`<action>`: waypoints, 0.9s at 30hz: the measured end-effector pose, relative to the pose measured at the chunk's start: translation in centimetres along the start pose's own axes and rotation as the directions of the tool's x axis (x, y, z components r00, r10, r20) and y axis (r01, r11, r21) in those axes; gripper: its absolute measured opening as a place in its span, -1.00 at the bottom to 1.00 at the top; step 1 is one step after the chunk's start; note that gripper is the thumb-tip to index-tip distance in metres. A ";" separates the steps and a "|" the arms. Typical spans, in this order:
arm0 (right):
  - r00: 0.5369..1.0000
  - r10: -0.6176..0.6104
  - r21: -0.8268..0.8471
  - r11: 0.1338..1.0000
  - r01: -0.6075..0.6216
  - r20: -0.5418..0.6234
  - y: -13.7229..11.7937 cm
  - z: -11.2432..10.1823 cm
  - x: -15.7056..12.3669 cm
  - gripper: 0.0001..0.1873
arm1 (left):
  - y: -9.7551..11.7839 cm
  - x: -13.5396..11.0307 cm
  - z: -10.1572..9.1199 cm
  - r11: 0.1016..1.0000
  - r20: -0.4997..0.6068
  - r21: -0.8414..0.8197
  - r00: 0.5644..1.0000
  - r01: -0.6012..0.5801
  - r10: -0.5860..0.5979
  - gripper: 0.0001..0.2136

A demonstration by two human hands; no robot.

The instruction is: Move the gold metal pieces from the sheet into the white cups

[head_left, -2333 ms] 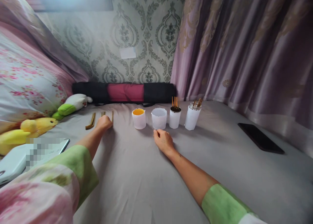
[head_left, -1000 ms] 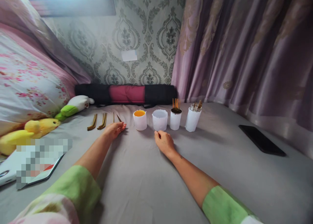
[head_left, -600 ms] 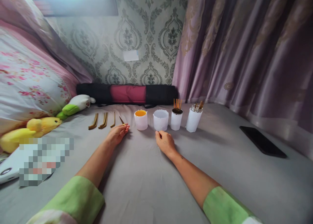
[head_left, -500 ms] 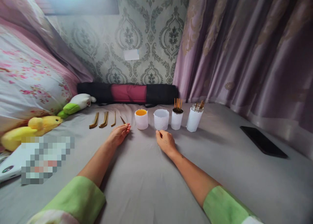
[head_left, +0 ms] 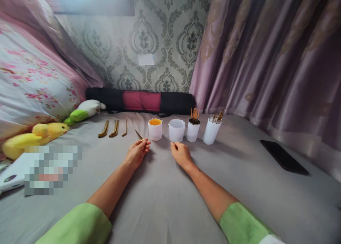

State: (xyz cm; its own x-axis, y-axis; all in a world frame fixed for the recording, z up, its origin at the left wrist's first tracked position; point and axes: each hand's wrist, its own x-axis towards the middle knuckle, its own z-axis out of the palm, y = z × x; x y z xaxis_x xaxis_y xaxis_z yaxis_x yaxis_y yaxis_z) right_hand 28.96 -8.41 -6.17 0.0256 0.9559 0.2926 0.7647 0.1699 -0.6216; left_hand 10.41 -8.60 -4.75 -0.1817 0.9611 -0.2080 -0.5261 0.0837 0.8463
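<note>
My left hand pinches a thin, pointed brown stick that slants up and to the left from the fingertips. My right hand rests closed on the grey sheet, just in front of a translucent white cup; whether its fingers hold anything is hidden. Left of that cup is a white cup with orange inside. To its right stand a white cup with a dark filling and upright orange sticks and a taller white jar holding brown sticks. Bent brown sticks lie in groups at the left.
A black phone lies at the right. Yellow and green-and-white plush toys are at the left, near a white object partly blurred out. A black and maroon roll lies along the wall; purple curtains hang at the right.
My left hand has moved slightly right and toward me with the brown stick, away from the laid-out sticks. My right hand has stayed by the translucent cup.
</note>
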 end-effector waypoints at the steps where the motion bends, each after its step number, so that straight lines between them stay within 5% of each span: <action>1: 1.000 -0.001 0.005 1.000 0.001 0.005 0.0 0.0 0.0 -0.61 | -0.2 -0.3 0.0 1.000 0.007 0.001 1.000 -0.016 0.016 -0.93; 12: 0.986 -0.085 0.164 0.985 0.061 0.143 0.3 -1.0 -0.3 -0.68 | -1.5 -2.1 -0.4 0.971 0.143 0.111 0.970 -0.212 0.196 -0.63; 27: 0.987 -0.123 0.429 0.901 0.067 0.104 -0.4 -1.7 -0.5 -0.69 | -1.7 -4.1 0.7 0.762 0.352 0.471 0.886 -0.445 0.301 -0.74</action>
State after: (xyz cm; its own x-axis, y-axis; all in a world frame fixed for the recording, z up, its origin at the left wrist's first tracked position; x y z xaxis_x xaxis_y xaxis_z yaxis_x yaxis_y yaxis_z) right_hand 29.73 -9.34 -4.84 -0.1359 0.9474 0.2897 0.4145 0.3200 -0.8519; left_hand 12.62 -12.48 -5.06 -0.0269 0.9698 0.2426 0.0712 -0.2402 0.9681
